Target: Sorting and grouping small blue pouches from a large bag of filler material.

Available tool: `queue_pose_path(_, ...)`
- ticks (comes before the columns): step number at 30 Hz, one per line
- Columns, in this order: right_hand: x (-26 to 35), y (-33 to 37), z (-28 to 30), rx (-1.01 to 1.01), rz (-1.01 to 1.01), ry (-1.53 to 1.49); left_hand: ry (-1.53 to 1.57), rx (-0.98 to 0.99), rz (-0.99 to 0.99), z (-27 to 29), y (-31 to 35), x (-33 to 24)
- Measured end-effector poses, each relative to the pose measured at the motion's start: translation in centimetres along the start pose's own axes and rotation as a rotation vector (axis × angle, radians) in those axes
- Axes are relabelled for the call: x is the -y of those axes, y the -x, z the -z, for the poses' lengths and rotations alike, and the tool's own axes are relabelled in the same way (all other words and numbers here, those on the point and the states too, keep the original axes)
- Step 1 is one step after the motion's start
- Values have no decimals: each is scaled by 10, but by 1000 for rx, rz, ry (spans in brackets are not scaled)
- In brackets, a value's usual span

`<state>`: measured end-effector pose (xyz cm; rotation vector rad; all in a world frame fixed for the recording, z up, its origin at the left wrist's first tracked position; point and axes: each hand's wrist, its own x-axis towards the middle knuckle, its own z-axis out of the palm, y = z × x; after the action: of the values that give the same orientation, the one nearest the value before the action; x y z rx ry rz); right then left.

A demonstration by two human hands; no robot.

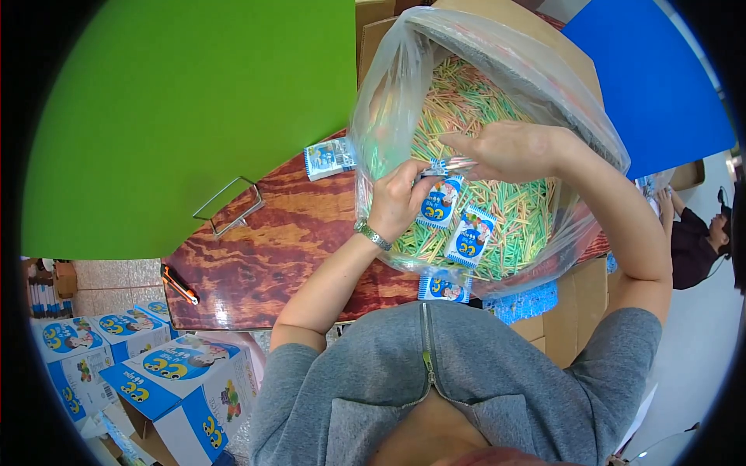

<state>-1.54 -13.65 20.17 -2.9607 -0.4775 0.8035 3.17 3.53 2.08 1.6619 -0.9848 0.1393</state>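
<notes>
My left hand (396,200) pinches a small blue-and-white packet (434,168) by its end, above a big clear plastic bag (392,74) full of thin pastel sticks (505,233). At the packet's mouth, my right hand (513,151) has its fingers closed round a few pink and white sticks (460,163); its fingertips are partly hidden. Two more packets lie on the loose sticks: one packet (440,203) just under my left hand, another packet (472,235) nearer me.
On the red-brown wooden table (272,256) are a wire stand (231,206), an orange utility knife (180,285) and a packet (329,158). A green panel (194,116) rises behind. Printed cartons (175,373) stand lower left. Another person (695,241) is at the far right.
</notes>
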Motion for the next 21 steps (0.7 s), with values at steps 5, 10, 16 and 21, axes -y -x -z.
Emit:
queue_pose_path(5, 12, -9, 7, -27, -6, 26, -23, 38, 5, 2, 0, -6)
queue_pose_path(10, -4, 1, -22, -505, 15, 148, 407, 125, 262, -9, 15, 18)
queue_pose_path(16, -22, -10, -89, -548, 18, -371, 309, 397, 372, -2, 30, 18)
queue_pose_path(21, -39, -26, -157, -538, -45, -466, -100, 205, 8, -4, 45, 14)
